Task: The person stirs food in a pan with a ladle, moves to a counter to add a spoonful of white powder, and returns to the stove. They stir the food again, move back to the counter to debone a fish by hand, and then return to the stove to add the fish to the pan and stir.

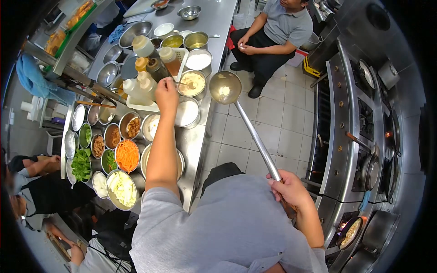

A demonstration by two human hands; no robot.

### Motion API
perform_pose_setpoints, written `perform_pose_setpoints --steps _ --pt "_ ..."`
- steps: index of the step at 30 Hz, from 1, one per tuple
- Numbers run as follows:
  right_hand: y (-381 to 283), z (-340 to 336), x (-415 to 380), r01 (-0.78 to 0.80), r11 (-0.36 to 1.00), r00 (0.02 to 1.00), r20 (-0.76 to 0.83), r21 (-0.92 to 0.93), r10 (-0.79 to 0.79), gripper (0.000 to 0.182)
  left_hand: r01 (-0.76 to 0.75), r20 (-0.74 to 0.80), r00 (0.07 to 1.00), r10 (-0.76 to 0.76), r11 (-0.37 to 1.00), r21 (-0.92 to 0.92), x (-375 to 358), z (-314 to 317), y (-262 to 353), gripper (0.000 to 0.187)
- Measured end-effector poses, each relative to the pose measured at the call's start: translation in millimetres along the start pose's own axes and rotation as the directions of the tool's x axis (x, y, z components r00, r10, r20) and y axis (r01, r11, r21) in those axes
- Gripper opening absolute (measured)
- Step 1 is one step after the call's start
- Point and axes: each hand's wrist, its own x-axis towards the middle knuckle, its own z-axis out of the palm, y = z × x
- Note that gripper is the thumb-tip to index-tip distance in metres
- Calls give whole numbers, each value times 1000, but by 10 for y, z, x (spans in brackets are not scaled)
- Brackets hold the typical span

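My left hand (167,94) is closed round the handle of a small spoon (184,83), whose end dips into a metal container of pale yellow paste (195,83). In my right hand (287,187) is the handle of a long metal ladle (255,132). Its bowl (225,87) hangs over the floor to the right of the containers and holds a little pale yellow matter. White powder fills the containers above (198,59) and below (187,112) the paste. Squeeze bottles (144,84) stand in a white basket (182,55) near my left hand.
Shredded carrot (127,155), cabbage (121,189) and greens (81,164) fill containers on the steel counter (218,22). A person (273,36) sits beyond the aisle. At right runs a stove (339,113), with a pan (351,233) of food over flame. Other people are at lower left.
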Motion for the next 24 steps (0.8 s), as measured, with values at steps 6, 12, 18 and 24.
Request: perform_pose_setpoints --steps 6,12,18,24 --pt "36 -60 2 6 1000 1000 -16 20 -6 22 234 22 968 -251 861 -451 -31 -387 186 24" --pt "-8 -36 44 14 1000 998 53 27 -15 22 128 83 992 -97 775 -619 -289 -658 640 20" --pt "-16 2 66 20 1000 998 63 -9 -19 22 -343 -98 926 364 922 180 -660 -774 700 24" --pt "-21 -23 41 48 999 998 33 -5 -48 22 -200 96 978 186 966 164 -868 -629 278 22"
